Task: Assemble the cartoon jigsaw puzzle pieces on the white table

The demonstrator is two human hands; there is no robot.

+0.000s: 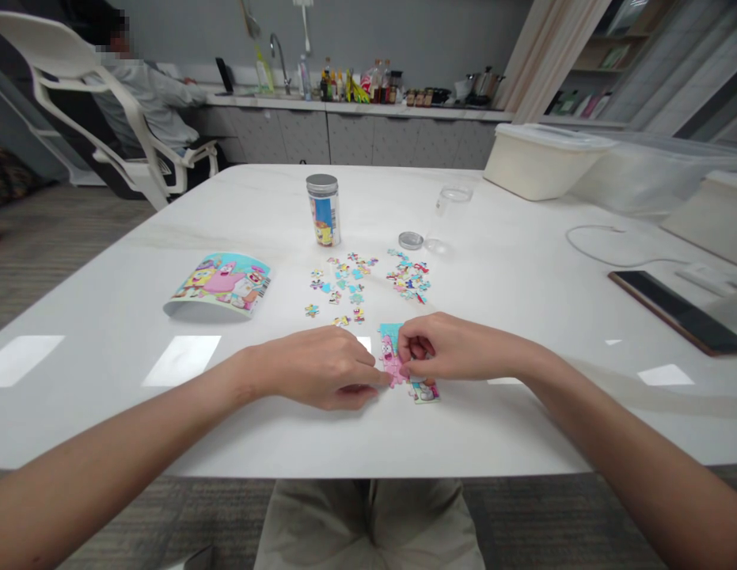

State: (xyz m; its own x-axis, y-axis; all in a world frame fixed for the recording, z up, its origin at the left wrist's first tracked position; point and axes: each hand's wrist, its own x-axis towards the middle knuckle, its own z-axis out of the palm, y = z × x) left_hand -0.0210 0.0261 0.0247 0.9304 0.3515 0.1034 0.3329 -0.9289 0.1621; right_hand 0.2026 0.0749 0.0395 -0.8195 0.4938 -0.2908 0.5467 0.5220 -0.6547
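Near the table's front edge lies a partly joined jigsaw puzzle (391,358), with a pink cartoon figure on a blue ground. My left hand (321,366) rests at its left side, index finger stretched out and touching the pink part, thumb apart below. My right hand (448,348) covers the puzzle's right part, its thumb and index finger pinched on a puzzle piece mostly hidden by the fingers. Beyond my hands, loose puzzle pieces (357,273) lie scattered, and a second group of puzzle pieces (408,277) sits to the right.
A curved picture sheet (226,283) lies on the left. Behind the pieces stand a lidded jar (324,212), a clear jar (454,207) and a metal lid (411,240). At right are a phone (680,311), a cable and storage boxes (540,161). A person (148,99) sits back left.
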